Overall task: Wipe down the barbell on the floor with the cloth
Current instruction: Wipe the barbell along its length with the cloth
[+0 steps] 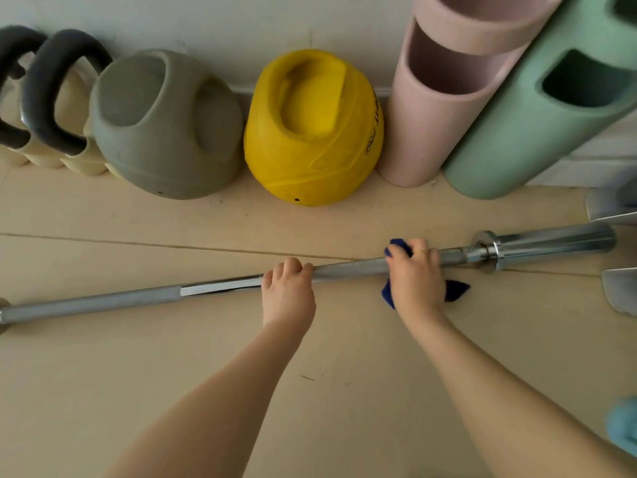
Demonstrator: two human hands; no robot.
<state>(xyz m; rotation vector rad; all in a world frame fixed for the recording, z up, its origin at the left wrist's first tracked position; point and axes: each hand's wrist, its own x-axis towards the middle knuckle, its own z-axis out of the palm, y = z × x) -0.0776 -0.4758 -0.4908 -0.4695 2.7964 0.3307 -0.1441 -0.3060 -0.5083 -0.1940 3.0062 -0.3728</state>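
Fingers of my right hand are curled down over the barbell, closed around its shaft with the blue cloth bunched between palm and steel; cloth corners poke out at twelve o'clock above my knuckles and at four o'clock beside my wrist. My left hand rests on the shaft farther toward nine o'clock, fingertips hooked over the far side, thumb hidden, so I cannot tell whether it wraps underneath. The barbell lies flat on the pale floor, running from eight o'clock to three o'clock across my view, its chrome sleeve and collar just past my right hand. I judge this bar heavy and perfectly stiff; it won't flex, but being round it could roll, so my left hand is the brake. The knurled grey stretches should drag at the cloth, while the polished band near my left hand will likely be slick. The cloth is soft and limp, best held wadded in a full wrap. Along the wall at twelve o'clock sit a grey kettlebell, a yellow kettlebell and pink and green foam rollers, well clear of the bar.
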